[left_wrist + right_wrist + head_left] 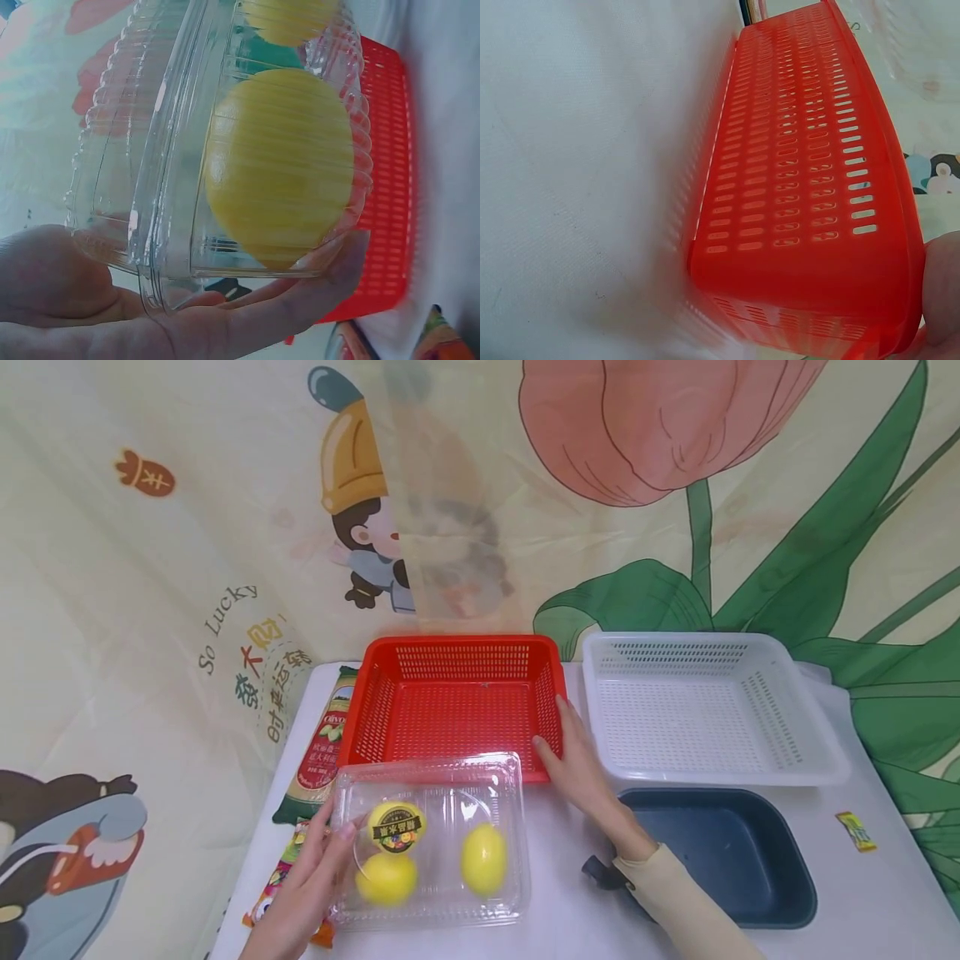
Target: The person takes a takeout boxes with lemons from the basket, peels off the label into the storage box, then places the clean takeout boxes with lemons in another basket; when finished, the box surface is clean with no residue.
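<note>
My left hand [303, 885] grips the left side of a clear plastic clamshell box [519, 843] with three yellow lemons [483, 860] inside. A black round sticker [397, 828] is on its lid. The left wrist view shows the box's ridged side, with a lemon [281, 165] behind it, and thumb and fingers on either side of the box. The box is held up at the front edge of a red plastic basket [461, 672], overlapping it in the head view. My right hand [581, 768] holds this basket's front right corner, with the thumb over the rim [900, 187].
A white basket [750, 777] stands right of the red one. In front of it sits a dark blue basin [720, 868] with a black handle [603, 872]. A small yellow packet [855, 832] lies far right. At left are a red-and-green bag [322, 743] and a colourful packet [281, 877].
</note>
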A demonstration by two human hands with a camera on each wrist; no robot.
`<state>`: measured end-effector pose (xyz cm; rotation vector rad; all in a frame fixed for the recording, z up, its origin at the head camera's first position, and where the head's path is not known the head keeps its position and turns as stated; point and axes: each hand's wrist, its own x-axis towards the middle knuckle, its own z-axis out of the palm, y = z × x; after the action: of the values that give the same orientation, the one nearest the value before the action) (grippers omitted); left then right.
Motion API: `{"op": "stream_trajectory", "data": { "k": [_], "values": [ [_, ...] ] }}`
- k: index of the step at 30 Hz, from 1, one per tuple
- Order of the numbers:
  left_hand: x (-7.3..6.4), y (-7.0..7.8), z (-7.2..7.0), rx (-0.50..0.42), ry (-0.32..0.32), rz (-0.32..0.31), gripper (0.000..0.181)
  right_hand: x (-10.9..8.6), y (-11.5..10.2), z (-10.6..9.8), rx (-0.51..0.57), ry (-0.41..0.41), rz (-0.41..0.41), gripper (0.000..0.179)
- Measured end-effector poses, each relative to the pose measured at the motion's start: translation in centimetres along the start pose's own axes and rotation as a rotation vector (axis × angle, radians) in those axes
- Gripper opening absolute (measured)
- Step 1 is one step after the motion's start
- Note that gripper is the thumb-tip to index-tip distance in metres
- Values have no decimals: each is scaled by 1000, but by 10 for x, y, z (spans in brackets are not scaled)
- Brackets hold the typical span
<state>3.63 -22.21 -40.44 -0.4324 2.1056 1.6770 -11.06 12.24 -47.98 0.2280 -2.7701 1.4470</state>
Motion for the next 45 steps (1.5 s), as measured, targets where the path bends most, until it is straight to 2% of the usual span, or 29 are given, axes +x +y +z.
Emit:
{"op": "stream_trajectory", "data": {
  "k": [4, 7, 11, 17, 21, 29, 35, 45],
  "values": [
    [3, -8, 4, 8, -20, -23, 79, 2, 0, -2, -17, 7, -13, 81],
    [6, -11, 8, 36, -17, -52, 81, 3, 0, -3, -17, 13, -13, 81],
    [5, -16, 13, 22, -13, -69, 77, 4, -1, -2, -7, 10, -9, 82],
    [6, -28, 18, -13, -27, -59, 76, 5, -1, 0, 5, 1, 0, 82],
    [14, -35, 23, 26, -33, -89, 84, 4, -1, -1, -6, 12, 4, 81],
    [27, -50, 33, 27, -59, -60, 82, 3, -1, -3, -11, 5, 8, 81],
    [32, -55, 38, 41, -68, -73, 82, 2, 0, -1, -5, 2, 8, 82],
    [34, -56, 41, 38, -75, -98, 83, 1, 0, 1, -4, -14, 26, 82]
  ]
}}
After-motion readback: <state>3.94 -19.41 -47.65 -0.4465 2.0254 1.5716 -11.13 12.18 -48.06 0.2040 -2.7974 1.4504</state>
